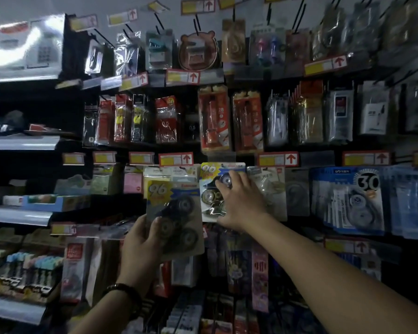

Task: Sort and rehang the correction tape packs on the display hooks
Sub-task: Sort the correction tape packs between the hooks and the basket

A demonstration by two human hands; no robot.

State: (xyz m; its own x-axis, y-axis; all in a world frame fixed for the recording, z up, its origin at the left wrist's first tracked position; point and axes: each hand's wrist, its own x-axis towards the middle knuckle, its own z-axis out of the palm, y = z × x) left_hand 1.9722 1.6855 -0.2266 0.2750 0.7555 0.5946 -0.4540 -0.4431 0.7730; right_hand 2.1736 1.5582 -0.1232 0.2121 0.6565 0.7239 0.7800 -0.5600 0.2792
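Note:
Two matching correction tape packs marked "96" show in the head view. My left hand (140, 239) grips the lower left of one pack (176, 213), held free in front of the display with my thumb across its front. The second pack (211, 186) hangs at the hook row under the red price tags. My right hand (239, 203) lies over its right side, fingers spread on the clear blister and thumb near the bottom edge. The hook behind it is hidden. Pale packs (159, 175) hang just behind the held one.
A large blue "30" correction tape pack (348, 198) hangs to the right. Pencil lead and pen packs (215, 119) fill the row above. Shelves (19, 215) with boxed erasers and markers stand at the left. More hanging packs (258, 278) crowd the row below.

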